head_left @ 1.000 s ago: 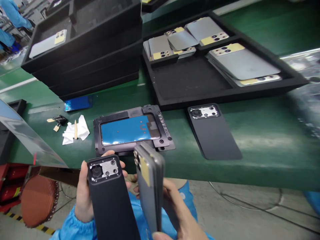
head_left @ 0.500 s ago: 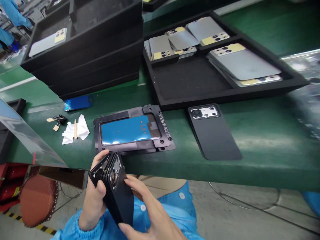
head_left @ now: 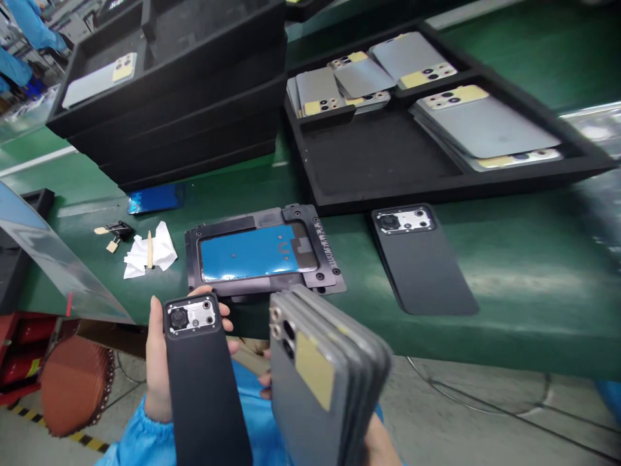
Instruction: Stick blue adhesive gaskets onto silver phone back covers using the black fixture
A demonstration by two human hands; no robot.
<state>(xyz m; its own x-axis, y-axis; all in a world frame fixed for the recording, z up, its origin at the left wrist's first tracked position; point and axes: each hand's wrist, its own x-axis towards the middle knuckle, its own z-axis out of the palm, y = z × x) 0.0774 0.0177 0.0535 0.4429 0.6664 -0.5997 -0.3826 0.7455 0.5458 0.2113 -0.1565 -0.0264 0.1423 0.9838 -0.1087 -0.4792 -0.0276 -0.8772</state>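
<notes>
Head view: a stack of grey phone back panels (head_left: 325, 382), each with a yellow tape patch beside the lens openings, is gripped in the right hand (head_left: 376, 446). That hand is mostly cut off by the frame, with fingertips (head_left: 264, 382) showing behind the stack. The left hand (head_left: 158, 362) is closed round a single matt-black back cover (head_left: 201, 388), held upright with its metal camera plate (head_left: 191, 317) uppermost. Stack and cover are just beside each other, not touching, and both are held over the near edge of the green desk (head_left: 509, 323). Judged sound practice: hold the pieces by their edges, keep the stack squared, and keep fingers off plate and tape. Beyond the hands lie a black metal fixture (head_left: 310, 223) framing a blue sheet, a second black cover (head_left: 422, 272), and a black foam tray (head_left: 378, 175) of grey panels. Left of the fixture are a tissue (head_left: 160, 252), a wooden stick (head_left: 149, 249) and a blue phone (head_left: 155, 199).
</notes>
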